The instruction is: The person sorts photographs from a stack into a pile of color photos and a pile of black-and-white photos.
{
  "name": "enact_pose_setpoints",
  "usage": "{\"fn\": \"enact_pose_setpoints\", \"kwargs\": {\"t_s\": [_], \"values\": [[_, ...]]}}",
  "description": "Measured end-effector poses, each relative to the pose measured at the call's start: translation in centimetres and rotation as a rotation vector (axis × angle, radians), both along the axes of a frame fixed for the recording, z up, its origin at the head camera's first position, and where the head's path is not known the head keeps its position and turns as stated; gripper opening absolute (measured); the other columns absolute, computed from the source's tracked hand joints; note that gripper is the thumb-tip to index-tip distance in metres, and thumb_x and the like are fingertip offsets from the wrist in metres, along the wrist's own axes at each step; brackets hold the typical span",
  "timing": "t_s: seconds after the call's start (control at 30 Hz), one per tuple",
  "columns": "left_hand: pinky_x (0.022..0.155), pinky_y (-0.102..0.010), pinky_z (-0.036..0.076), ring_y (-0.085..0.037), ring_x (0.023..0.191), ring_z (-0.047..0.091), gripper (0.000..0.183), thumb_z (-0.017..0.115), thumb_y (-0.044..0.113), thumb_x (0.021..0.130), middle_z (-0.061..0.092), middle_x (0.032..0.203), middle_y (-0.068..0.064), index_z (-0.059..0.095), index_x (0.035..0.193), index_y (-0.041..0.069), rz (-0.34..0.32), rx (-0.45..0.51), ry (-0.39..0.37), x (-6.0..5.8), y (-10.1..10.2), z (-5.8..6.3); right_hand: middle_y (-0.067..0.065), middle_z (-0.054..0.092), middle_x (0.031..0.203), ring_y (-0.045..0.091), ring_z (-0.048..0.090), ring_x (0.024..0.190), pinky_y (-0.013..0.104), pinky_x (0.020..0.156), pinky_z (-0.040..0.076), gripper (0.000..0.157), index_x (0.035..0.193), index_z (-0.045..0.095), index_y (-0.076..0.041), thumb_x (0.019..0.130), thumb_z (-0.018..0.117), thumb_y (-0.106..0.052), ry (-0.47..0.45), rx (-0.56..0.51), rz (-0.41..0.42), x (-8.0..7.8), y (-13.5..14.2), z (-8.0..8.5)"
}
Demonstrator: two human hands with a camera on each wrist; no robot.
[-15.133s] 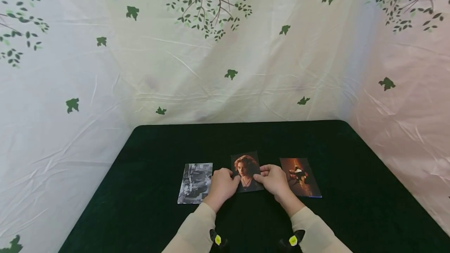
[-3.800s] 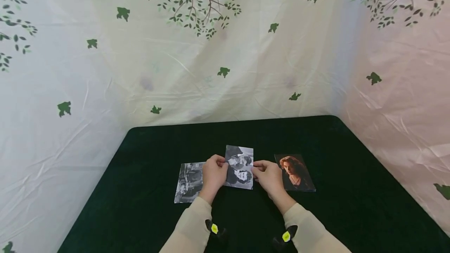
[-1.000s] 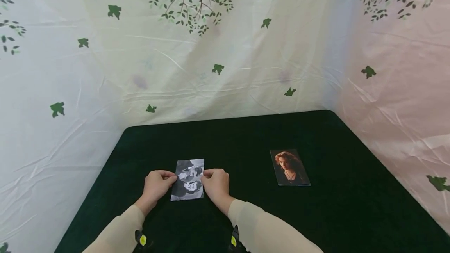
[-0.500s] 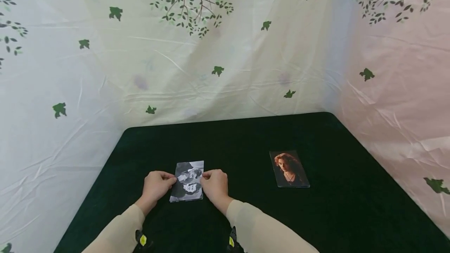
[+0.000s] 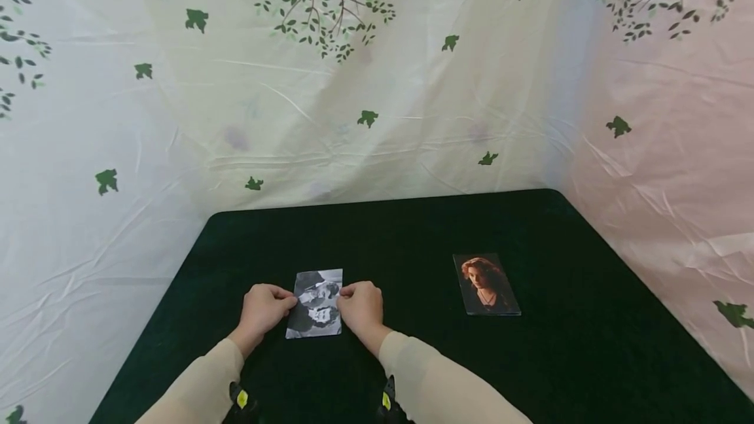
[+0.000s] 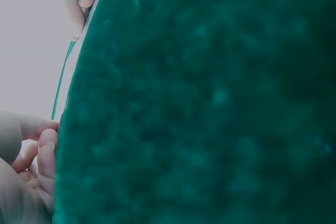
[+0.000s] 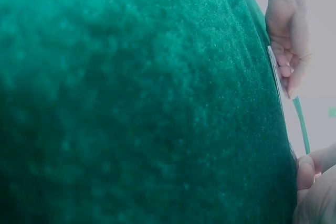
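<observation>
A black-and-white photo card (image 5: 318,306) lies at the left of the dark green table, covering the spot of an earlier black-and-white card. My left hand (image 5: 262,311) pinches its left edge between thumb and fingers. On the opposite edge, my right hand (image 5: 362,308) does the same. Both wrist views look along the cloth: the left wrist view catches the left hand's fingers (image 6: 47,153) at the card's thin edge, and the right wrist view has the right hand's fingers (image 7: 305,174) there. Farther right lies a dark portrait card (image 5: 486,285), untouched.
Green cloth covers the table (image 5: 406,234), whose rounded far edge meets a pale curtain (image 5: 306,116) printed with leaves and branches. The curtain also runs along both sides. Bare cloth separates the two card spots.
The portrait went from both hands in the middle to the right spot, over the orange card. The black-and-white card then moved from the middle to the left spot. Hands have barely moved in the last second.
</observation>
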State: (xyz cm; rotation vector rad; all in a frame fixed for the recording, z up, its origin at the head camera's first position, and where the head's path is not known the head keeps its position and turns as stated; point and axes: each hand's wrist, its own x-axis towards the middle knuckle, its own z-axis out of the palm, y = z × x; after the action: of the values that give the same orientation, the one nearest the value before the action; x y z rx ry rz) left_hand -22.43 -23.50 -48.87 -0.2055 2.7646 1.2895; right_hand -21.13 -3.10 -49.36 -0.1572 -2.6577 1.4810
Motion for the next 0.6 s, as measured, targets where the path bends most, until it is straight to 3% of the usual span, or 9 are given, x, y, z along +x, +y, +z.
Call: {"fn": "enact_pose_setpoints", "kwargs": {"t_s": [0.3,0.47,0.6], "values": [[0.064,-0.031,0.05,-0.018,0.072,0.06,0.013,0.07,0.016,0.087,0.064,0.091,-0.007,0.074,0.093,0.005,0.003,0.038,-0.085,-0.4,0.0,0.7,0.0,0.071,0.085,0.01,0.062,0.074,0.029,0.064,0.053,0.009,0.088,0.076,-0.01,0.081,0.072,-0.007,-0.032,-0.003,0.017,-0.3,0.2,-0.1],[0.069,-0.032,0.054,-0.019,0.076,0.062,0.019,0.069,0.019,0.089,0.065,0.097,-0.009,0.073,0.098,0.003,-0.023,0.077,-0.133,-0.4,-0.4,1.6,0.0,0.067,0.079,0.011,0.06,0.064,0.027,0.056,0.051,0.01,0.092,0.074,-0.007,0.084,0.069,-0.007,-0.132,-0.165,0.028,-0.3,0.9,0.1],[0.071,-0.033,0.054,-0.018,0.076,0.063,0.025,0.067,0.023,0.091,0.065,0.101,-0.01,0.07,0.104,0.003,-0.042,0.072,-0.105,0.3,-1.0,2.9,-0.001,0.066,0.081,0.013,0.062,0.068,0.029,0.06,0.052,0.016,0.102,0.072,-0.007,0.088,0.068,-0.013,-0.155,-0.262,0.077,0.0,3.0,1.3]]}}
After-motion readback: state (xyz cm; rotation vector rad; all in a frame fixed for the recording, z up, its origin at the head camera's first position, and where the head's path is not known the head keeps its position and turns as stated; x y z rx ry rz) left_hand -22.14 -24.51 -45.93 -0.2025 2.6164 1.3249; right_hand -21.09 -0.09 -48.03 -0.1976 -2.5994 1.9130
